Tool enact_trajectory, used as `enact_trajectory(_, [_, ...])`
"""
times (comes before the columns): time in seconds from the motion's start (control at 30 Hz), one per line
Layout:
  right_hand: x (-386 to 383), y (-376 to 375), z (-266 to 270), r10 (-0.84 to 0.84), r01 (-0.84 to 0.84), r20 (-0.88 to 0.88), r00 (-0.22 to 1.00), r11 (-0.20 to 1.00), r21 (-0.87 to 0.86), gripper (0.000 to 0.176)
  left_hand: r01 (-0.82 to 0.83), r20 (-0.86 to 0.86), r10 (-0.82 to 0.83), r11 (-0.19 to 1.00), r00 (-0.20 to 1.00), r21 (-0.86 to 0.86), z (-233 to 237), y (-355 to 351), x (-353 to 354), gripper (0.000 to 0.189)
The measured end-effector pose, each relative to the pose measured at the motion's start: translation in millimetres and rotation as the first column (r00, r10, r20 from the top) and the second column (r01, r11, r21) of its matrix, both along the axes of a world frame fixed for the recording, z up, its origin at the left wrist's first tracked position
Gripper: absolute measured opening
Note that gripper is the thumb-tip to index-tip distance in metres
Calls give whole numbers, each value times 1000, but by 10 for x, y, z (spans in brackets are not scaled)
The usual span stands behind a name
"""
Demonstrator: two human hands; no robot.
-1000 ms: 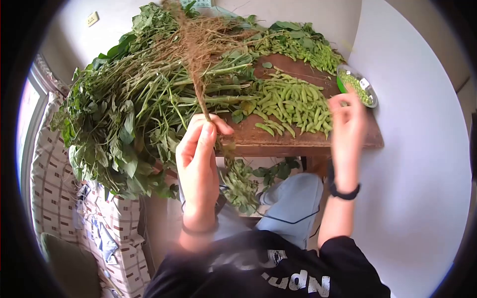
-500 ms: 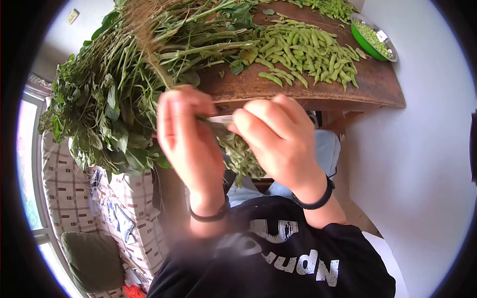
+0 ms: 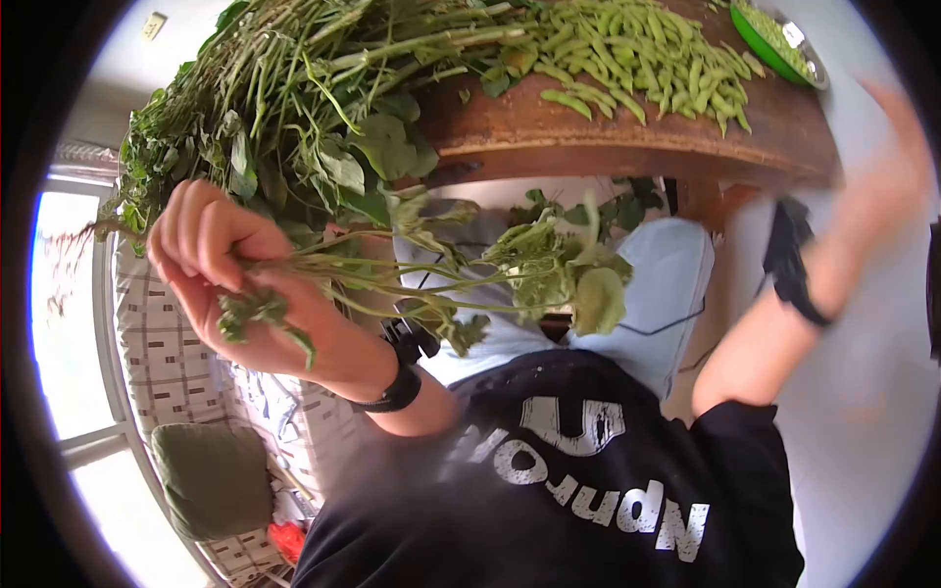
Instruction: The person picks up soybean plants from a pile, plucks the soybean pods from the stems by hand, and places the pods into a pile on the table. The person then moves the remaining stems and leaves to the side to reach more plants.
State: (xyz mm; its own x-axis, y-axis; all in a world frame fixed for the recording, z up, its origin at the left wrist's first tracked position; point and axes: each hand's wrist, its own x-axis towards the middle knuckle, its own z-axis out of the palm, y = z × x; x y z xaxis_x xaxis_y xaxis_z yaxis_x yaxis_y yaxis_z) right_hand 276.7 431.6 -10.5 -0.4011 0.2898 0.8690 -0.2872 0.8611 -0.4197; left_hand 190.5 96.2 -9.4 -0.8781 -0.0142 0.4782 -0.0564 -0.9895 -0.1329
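A person in a black T-shirt and light blue trousers sits at a brown wooden table, seen from their own head. The left hand, at the left of the view, is closed around the stem of a leafy plant. The plant lies sideways in the grip: thin brown roots stick out on the far left, while long green stalks with crumpled leaves stretch right, above the lap. The right hand is raised well apart at the far right, beyond the table's end; it is blurred, so whether it is open or holding something cannot be told.

On the table's left side is a large heap of leafy stalks, its leaves hanging over the edge. Just right of it lies a pile of green pods. Further right, near the table's end, is a green bowl with small green beans in it. At lower left, a dark green cushion rests on a checked sofa beside a bright window.
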Motion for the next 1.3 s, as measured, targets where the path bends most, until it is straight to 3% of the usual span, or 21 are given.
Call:
enact_trajectory(0.03, [-343, 271, -73, -246, 209, 328, 912, 967, 145, 26, 29, -20, -28, 996, 999, 80, 16, -83, 16, 16])
enact_trajectory(0.13, [-317, -471, -427, 236, -197, 79, 969, 922, -334, 21, 60, -49, -53, 986, 997, 154, 76, -154, 77, 16])
enact_trajectory(0.2, [-202, -818, -665, 711, -572, -15, 703, 553, -606, 26, -15, -57, 28, 978, 998, 209, 105, -122, 147, 19])
enact_trajectory(0.3, [-134, -1145, -1053, 981, -529, -60, 182, 47, -847, 48, -4, -78, 17, 986, 997, 168, 99, -159, 134, 17])
enact_trajectory(0.33, [-93, -1234, -1133, 981, -568, 65, 185, 161, -807, 50, -27, -84, 41, 988, 996, 155, 85, -179, 120, 17])
enact_trajectory(0.4, [18, -1212, -1041, 999, -396, 30, -17, 21, -918, 44, 21, -107, -5, 988, 994, 151, 57, -251, 104, 16])
enact_trajectory(0.53, [92, -1166, -964, 993, -308, -109, 40, -92, -947, 44, -61, -99, 71, 993, 993, 100, 85, -351, 90, 17])
enact_trajectory(0.6, [74, -1111, -981, 996, -344, -83, -12, -82, -935, 49, -104, -84, 111, 991, 990, 84, 107, -406, 121, 17])
enact_trajectory(0.7, [49, -1126, -1083, 967, -300, -235, -95, -253, -920, 57, -193, -144, 183, 980, 972, -57, 273, -594, 93, 19])
enact_trajectory(0.77, [63, -1118, -1066, 943, -225, -302, -139, -327, -918, 54, -481, -371, 357, 812, 857, -330, 615, -987, 12, 18])
enact_trajectory(0.8, [84, -1070, -1050, 961, -227, -253, -115, -273, -935, 53, -622, -534, 357, 622, 766, -476, 862, -1203, -18, 15])
enact_trajectory(0.87, [70, -897, -1088, 988, -217, -127, -93, -144, -965, 50, -797, -371, 887, -4, 276, -604, 1534, -1392, -57, 19])
enact_trajectory(0.93, [28, -728, -868, 1000, -289, 17, -15, 12, -957, 38, -603, -771, 635, -602, 36, -524, 2156, -2008, -357, 36])
enact_trajectory(1.0, [-89, -693, -302, 998, -363, 6, 68, 30, -931, 35, -548, -814, 567, -643, 127, -534, 2574, -2294, -829, 38])
enact_trajectory(1.07, [-244, -754, 249, 992, -615, -69, 108, 12, -788, 35, -433, -930, 340, -823, 142, -368, 2472, -1477, -987, 39])
enact_trajectory(1.13, [-432, -922, 840, 949, -707, -273, 158, -84, -702, 35, -183, -790, 312, -866, 528, -465, 2078, -1703, -1840, 33])
enact_trajectory(1.17, [-636, -960, 1145, 962, -769, -260, 83, -104, -630, 39, -337, -876, 153, -882, 456, -330, 1751, -1044, -1601, 34])
enact_trajectory(1.2, [-869, -1039, 1420, 984, -881, -104, 144, 79, -467, 53, -385, -850, -16, -896, 526, -222, 1487, -910, -1685, 38])
enact_trajectory(1.23, [-1075, -1074, 1646, 990, -918, -106, 96, 47, -394, 52, -447, -865, -416, -854, 281, 265, 951, -980, -1964, 41])
enact_trajectory(1.27, [-1331, -1177, 1889, 961, -922, -237, -142, -215, -321, 52, -320, -697, -571, -821, 433, 474, 570, -815, -2055, 39])
enact_trajectory(1.3, [-1589, -1234, 2174, 948, -896, -168, -271, -312, -315, 50, -363, -761, -481, -867, 435, 341, 245, -774, -2046, 42])
